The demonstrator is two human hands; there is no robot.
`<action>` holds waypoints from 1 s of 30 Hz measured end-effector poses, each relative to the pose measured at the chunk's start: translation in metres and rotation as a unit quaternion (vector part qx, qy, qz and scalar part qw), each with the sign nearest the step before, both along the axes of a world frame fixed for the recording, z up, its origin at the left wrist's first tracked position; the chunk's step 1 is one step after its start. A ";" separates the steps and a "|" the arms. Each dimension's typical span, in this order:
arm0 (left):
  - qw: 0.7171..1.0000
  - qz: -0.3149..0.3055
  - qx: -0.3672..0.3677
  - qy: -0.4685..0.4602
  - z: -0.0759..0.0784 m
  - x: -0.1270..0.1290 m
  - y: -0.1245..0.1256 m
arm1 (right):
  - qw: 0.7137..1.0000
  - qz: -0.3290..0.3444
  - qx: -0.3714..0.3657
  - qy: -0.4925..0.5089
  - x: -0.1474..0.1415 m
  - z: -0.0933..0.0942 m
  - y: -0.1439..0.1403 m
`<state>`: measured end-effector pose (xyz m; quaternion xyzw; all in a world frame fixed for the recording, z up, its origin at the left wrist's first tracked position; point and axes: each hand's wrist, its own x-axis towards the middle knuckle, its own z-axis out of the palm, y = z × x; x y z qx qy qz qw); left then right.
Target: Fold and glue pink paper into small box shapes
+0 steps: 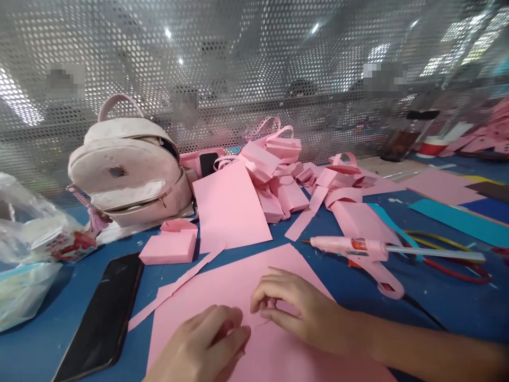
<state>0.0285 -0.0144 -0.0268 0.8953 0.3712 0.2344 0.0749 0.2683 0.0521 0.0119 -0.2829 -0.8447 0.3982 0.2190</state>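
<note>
A large pink paper sheet [222,284] lies flat on the blue table [437,302] in front of me. My left hand [202,345] rests on its near part, fingers curled and pinching the paper. My right hand [298,310] lies just to the right, fingertips bent down and pinching a fold or edge of the same sheet. The two hands are close together, almost touching. A thin pink paper strip [175,289] lies along the sheet's left edge.
A pink glue gun [358,249] lies to the right, beside scissors with red handles [457,268]. A black phone [101,318] sits left. Behind are a small pink box [169,246], another pink sheet [230,207], several folded pink boxes [274,175], a pink backpack [127,164], and plastic bags [27,254].
</note>
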 end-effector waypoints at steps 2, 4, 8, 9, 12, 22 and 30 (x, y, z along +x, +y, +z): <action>1.000 0.012 0.021 -0.006 0.000 0.003 -0.001 | 1.000 0.005 0.016 -0.002 0.000 -0.002 0.000; 0.999 0.020 0.031 -0.021 0.000 0.003 -0.001 | 1.000 -0.001 0.014 0.002 0.000 -0.003 0.001; 0.999 -0.001 -0.011 -0.038 0.002 -0.003 0.003 | 0.998 -0.046 -0.044 0.026 0.001 -0.004 0.001; 0.998 -0.016 -0.030 -0.047 0.003 -0.005 0.004 | 0.996 -0.056 -0.055 0.031 0.002 -0.004 0.001; 0.991 -0.022 -0.087 -0.103 0.012 -0.007 0.007 | 0.995 -0.066 -0.061 0.048 0.004 -0.005 0.000; 0.968 0.074 -0.039 -0.238 0.025 -0.016 0.008 | 0.993 -0.073 -0.041 0.087 0.008 0.002 -0.004; 0.982 -0.039 0.107 -0.150 0.028 -0.005 -0.008 | 0.996 -0.037 0.000 0.084 0.004 -0.006 0.000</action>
